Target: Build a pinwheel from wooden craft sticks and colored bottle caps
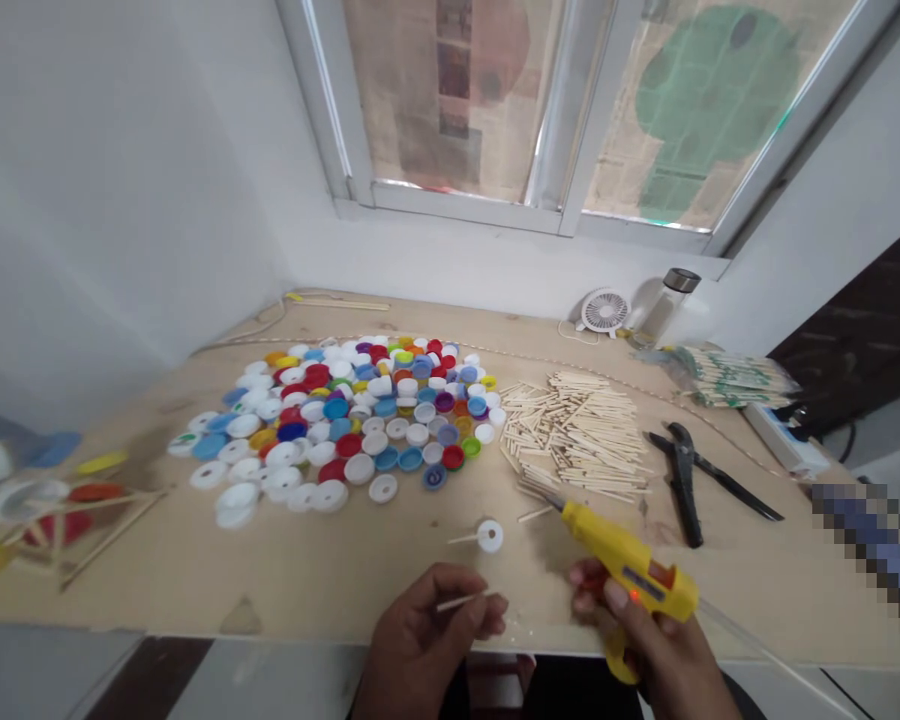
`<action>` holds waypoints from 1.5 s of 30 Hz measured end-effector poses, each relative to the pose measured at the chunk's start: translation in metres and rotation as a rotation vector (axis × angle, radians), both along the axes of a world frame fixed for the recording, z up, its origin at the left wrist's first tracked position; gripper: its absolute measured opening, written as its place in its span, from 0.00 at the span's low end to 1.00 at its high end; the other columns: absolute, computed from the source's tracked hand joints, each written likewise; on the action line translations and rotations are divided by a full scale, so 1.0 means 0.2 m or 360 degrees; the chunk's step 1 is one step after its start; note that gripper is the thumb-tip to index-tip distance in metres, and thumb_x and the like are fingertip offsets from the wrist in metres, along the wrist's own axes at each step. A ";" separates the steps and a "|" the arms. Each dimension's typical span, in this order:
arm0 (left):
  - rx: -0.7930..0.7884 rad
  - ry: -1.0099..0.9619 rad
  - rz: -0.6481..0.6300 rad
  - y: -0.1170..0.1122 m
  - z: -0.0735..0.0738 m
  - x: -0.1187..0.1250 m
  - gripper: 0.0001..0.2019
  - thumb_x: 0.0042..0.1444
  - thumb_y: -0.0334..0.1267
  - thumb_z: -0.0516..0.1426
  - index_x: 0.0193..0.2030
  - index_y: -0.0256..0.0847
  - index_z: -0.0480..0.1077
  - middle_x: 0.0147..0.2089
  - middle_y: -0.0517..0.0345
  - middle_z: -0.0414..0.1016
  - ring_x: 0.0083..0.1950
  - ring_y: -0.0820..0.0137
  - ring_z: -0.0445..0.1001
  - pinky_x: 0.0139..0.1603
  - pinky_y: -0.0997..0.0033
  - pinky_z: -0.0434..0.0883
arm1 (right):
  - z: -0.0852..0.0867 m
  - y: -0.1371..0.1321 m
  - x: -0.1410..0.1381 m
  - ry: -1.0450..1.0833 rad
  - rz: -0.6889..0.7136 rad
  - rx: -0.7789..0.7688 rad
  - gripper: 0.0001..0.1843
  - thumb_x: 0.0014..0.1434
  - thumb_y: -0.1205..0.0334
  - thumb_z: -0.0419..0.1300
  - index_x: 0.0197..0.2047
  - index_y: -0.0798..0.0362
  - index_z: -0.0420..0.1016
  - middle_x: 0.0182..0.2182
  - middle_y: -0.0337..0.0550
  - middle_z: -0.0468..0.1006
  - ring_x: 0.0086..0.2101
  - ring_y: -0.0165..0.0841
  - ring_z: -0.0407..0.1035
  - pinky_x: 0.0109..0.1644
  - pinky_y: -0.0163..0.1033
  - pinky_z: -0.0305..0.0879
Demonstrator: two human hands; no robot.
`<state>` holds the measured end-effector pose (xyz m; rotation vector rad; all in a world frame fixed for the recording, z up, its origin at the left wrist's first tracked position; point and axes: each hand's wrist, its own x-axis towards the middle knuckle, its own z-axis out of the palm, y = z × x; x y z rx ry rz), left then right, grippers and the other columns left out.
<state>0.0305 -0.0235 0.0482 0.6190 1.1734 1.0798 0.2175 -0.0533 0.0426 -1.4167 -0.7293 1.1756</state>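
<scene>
My left hand [431, 635] is closed in a pinch on a short wooden stick [456, 602] close to the table's front edge. Just beyond it lies a white bottle cap [497, 537] with a small stick [463, 540] reaching out to its left. My right hand [645, 635] grips a yellow glue gun [622, 555], whose nozzle points up and left toward a pile of short wooden sticks [596, 440]. A red light glows on the gun's side, and a clear glue stick [757, 645] trails from its back end.
A broad heap of coloured bottle caps [360, 468] covers the table's left middle. Black-handled cutters [686, 485] lie right of the sticks. Farther back are a small white fan [604, 312], a bottle [667, 305], bagged sticks [735, 378] and a power strip [784, 440]. A stick-and-cap assembly [60, 535] stands at left.
</scene>
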 end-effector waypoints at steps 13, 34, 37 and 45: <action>-0.0171 -0.0401 -0.0098 -0.03 -0.07 0.11 0.16 0.33 0.44 0.72 0.29 0.39 0.80 0.23 0.58 0.78 0.24 0.75 0.70 0.26 0.76 0.72 | -0.05 0.03 -0.21 -0.0229 0.0043 0.0181 0.16 0.48 0.49 0.68 0.34 0.53 0.79 0.33 0.46 0.83 0.34 0.40 0.78 0.37 0.38 0.75; 0.0102 0.0029 -0.0150 0.05 -0.12 -0.02 0.18 0.43 0.50 0.66 0.36 0.38 0.76 0.24 0.57 0.79 0.21 0.72 0.72 0.24 0.76 0.69 | -0.07 -0.02 -0.07 -0.0849 0.0356 0.0386 0.13 0.58 0.49 0.58 0.35 0.49 0.74 0.26 0.39 0.75 0.30 0.34 0.72 0.28 0.31 0.66; 0.0035 -0.0023 -0.0128 0.06 -0.12 -0.02 0.18 0.43 0.49 0.66 0.36 0.37 0.76 0.23 0.57 0.79 0.21 0.73 0.72 0.23 0.76 0.68 | -0.11 -0.04 -0.05 -0.1047 0.0459 0.0475 0.16 0.59 0.45 0.55 0.34 0.48 0.73 0.25 0.38 0.74 0.25 0.32 0.68 0.27 0.32 0.64; 0.0014 -0.0052 -0.0153 0.07 -0.12 -0.01 0.19 0.41 0.50 0.67 0.35 0.37 0.76 0.23 0.57 0.79 0.20 0.74 0.71 0.22 0.77 0.67 | -0.18 -0.01 0.03 -0.1500 0.0749 0.0759 0.08 0.59 0.55 0.58 0.34 0.49 0.70 0.24 0.36 0.75 0.23 0.30 0.71 0.25 0.30 0.66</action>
